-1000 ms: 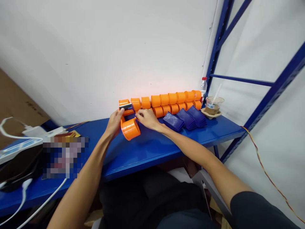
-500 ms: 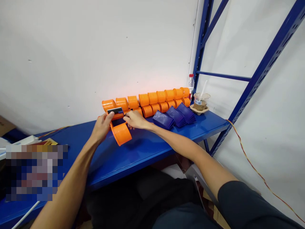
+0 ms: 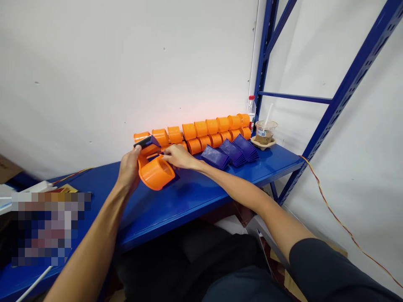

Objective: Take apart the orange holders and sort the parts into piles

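Orange holder (image 3: 155, 176), glossy, hollow, drum-shaped, left hand (image 3: 128, 167) clasping it, right hand (image 3: 179, 156) curled, its hold unclear

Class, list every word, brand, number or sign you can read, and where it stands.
No text is legible.
Bottle label: too small to read.
Drink cup label: too small to read.
Held orange piece: no lettering visible.

plastic cylinder (image 3: 154, 176) between left hand (image 3: 129, 168) and right hand (image 3: 179, 157), rows of cylinders (image 3: 200, 129) behind, stacked flat pieces (image 3: 231, 152) to the right, drink cup (image 3: 263, 135) farther right, bottle (image 3: 251, 108) behind it
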A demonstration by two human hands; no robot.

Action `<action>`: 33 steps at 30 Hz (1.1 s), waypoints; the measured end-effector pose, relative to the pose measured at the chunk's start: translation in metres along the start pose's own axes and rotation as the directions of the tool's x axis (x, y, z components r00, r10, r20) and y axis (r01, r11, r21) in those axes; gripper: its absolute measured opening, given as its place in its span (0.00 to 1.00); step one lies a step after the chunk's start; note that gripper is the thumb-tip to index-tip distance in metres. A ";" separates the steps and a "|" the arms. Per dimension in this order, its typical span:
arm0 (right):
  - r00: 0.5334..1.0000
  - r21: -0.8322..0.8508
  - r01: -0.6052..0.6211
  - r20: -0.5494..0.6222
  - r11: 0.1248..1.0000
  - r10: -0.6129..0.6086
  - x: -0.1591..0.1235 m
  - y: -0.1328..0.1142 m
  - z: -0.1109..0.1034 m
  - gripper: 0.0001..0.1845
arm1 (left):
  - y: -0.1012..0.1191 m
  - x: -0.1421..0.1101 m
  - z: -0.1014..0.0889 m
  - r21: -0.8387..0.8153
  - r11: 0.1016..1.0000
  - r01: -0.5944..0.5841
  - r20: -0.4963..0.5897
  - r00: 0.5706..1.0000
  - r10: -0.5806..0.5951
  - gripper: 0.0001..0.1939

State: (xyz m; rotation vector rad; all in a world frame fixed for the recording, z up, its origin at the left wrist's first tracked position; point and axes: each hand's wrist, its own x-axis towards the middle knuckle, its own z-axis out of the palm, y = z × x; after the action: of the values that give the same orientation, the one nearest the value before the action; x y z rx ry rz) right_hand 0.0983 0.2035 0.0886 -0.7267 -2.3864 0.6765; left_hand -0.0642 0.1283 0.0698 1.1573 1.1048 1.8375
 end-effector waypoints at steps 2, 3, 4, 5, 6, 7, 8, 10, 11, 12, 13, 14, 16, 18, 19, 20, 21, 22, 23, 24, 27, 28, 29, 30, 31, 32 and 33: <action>0.998 -0.050 0.052 0.038 0.997 -0.050 -0.003 0.003 0.002 0.19 | 0.008 -0.003 0.001 -0.080 0.996 0.041 0.026 0.999 -0.039 0.35; 0.996 -0.094 0.088 0.038 0.992 -0.085 -0.005 0.004 0.002 0.19 | 0.011 -0.003 0.001 -0.127 0.989 0.073 0.023 0.997 -0.070 0.34; 0.993 -0.139 0.121 0.030 0.983 -0.118 -0.007 0.005 0.001 0.18 | 0.014 -0.002 -0.001 -0.178 0.980 0.094 0.000 0.995 -0.095 0.31; 0.990 -0.177 0.139 0.015 0.974 -0.139 -0.009 0.005 -0.002 0.17 | 0.016 -0.001 -0.002 -0.230 0.968 0.097 -0.039 0.993 -0.109 0.27; 0.989 -0.204 0.139 -0.011 0.969 -0.144 -0.011 0.005 -0.006 0.16 | 0.018 0.000 -0.004 -0.280 0.956 0.083 -0.094 0.989 -0.113 0.23; 0.990 -0.223 0.121 -0.043 0.967 -0.134 -0.013 0.005 -0.013 0.16 | 0.019 0.001 -0.005 -0.325 0.944 0.061 -0.150 0.982 -0.114 0.19; 0.991 -0.239 0.089 -0.081 0.967 -0.111 -0.016 0.005 -0.021 0.15 | 0.021 0.001 -0.005 -0.360 0.932 0.050 -0.190 0.974 -0.125 0.17; 0.983 -0.271 0.008 -0.176 0.963 -0.058 -0.021 0.007 -0.042 0.13 | 0.025 0.001 -0.004 -0.399 0.914 0.071 -0.206 0.964 -0.165 0.17; 0.974 -0.295 -0.025 -0.223 0.955 -0.044 -0.024 0.010 -0.055 0.13 | 0.027 0.000 -0.002 -0.408 0.908 0.096 -0.196 0.962 -0.190 0.18; 0.963 -0.318 -0.058 -0.267 0.946 -0.031 -0.026 0.012 -0.068 0.13 | 0.029 -0.001 0.000 -0.416 0.902 0.118 -0.189 0.959 -0.213 0.18; 0.953 -0.344 -0.091 -0.301 0.934 -0.019 -0.028 0.016 -0.082 0.13 | 0.032 -0.002 0.003 -0.422 0.896 0.135 -0.183 0.956 -0.231 0.18; 0.942 -0.371 -0.127 -0.335 0.920 -0.005 -0.030 0.020 -0.095 0.14 | 0.034 -0.004 0.005 -0.428 0.891 0.148 -0.179 0.953 -0.244 0.18; 0.919 -0.421 -0.198 -0.393 0.885 0.019 -0.036 0.028 -0.120 0.15 | 0.037 -0.006 0.009 -0.436 0.886 0.159 -0.161 0.955 -0.251 0.17; 0.906 -0.479 -0.260 -0.421 0.839 0.041 -0.042 0.036 -0.138 0.16 | 0.037 -0.006 0.010 -0.434 0.887 0.154 -0.125 0.966 -0.228 0.18; 0.906 -0.511 -0.284 -0.420 0.811 0.052 -0.046 0.039 -0.145 0.17 | 0.035 -0.006 0.010 -0.429 0.891 0.150 -0.105 0.971 -0.214 0.18; 0.909 -0.547 -0.302 -0.411 0.781 0.064 -0.051 0.042 -0.150 0.17 | 0.033 -0.005 0.009 -0.421 0.895 0.149 -0.091 0.975 -0.205 0.18; 0.915 -0.585 -0.315 -0.396 0.747 0.075 -0.055 0.044 -0.153 0.17 | 0.031 -0.003 0.008 -0.409 0.901 0.147 -0.086 0.976 -0.199 0.18; 0.922 -0.625 -0.323 -0.378 0.711 0.086 -0.059 0.046 -0.155 0.17 | 0.028 -0.002 0.007 -0.394 0.908 0.146 -0.083 0.978 -0.193 0.18; 0.928 -0.664 -0.329 -0.361 0.671 0.098 -0.063 0.048 -0.156 0.17 | 0.026 -0.001 0.005 -0.378 0.915 0.143 -0.082 0.979 -0.187 0.19; 0.933 -0.702 -0.332 -0.342 0.630 0.110 -0.066 0.049 -0.156 0.18 | 0.024 0.000 0.004 -0.365 0.920 0.140 -0.082 0.980 -0.182 0.18; 0.945 -0.796 -0.322 -0.299 0.513 0.130 -0.070 0.052 -0.158 0.20 | 0.025 0.000 0.004 -0.356 0.923 0.146 -0.080 0.979 -0.185 0.17; 0.948 -0.817 -0.317 -0.293 0.481 0.127 -0.070 0.052 -0.160 0.21 | 0.027 -0.001 0.005 -0.361 0.921 0.149 -0.081 0.978 -0.190 0.16; 0.949 -0.835 -0.314 -0.292 0.452 0.120 -0.070 0.053 -0.164 0.21 | 0.029 -0.002 0.006 -0.368 0.917 0.152 -0.083 0.977 -0.195 0.16; 0.949 -0.848 -0.315 -0.295 0.426 0.114 -0.070 0.054 -0.169 0.21 | 0.030 -0.003 0.007 -0.375 0.914 0.155 -0.085 0.976 -0.200 0.17; 0.947 -0.858 -0.319 -0.302 0.403 0.109 -0.069 0.055 -0.174 0.21 | 0.031 -0.004 0.007 -0.380 0.912 0.156 -0.085 0.976 -0.202 0.17; 0.946 -0.865 -0.324 -0.308 0.382 0.105 -0.069 0.055 -0.180 0.21 | 0.032 -0.004 0.008 -0.384 0.910 0.157 -0.086 0.975 -0.205 0.17; 0.944 -0.872 -0.330 -0.313 0.363 0.105 -0.069 0.056 -0.186 0.21 | 0.032 -0.005 0.008 -0.385 0.909 0.159 -0.084 0.975 -0.206 0.17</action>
State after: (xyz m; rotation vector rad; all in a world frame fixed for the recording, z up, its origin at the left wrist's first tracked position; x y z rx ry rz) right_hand 0.2822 0.2569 0.1651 -1.4949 -2.3224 -0.7888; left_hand -0.0590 0.1138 0.0990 0.7019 0.8414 1.8855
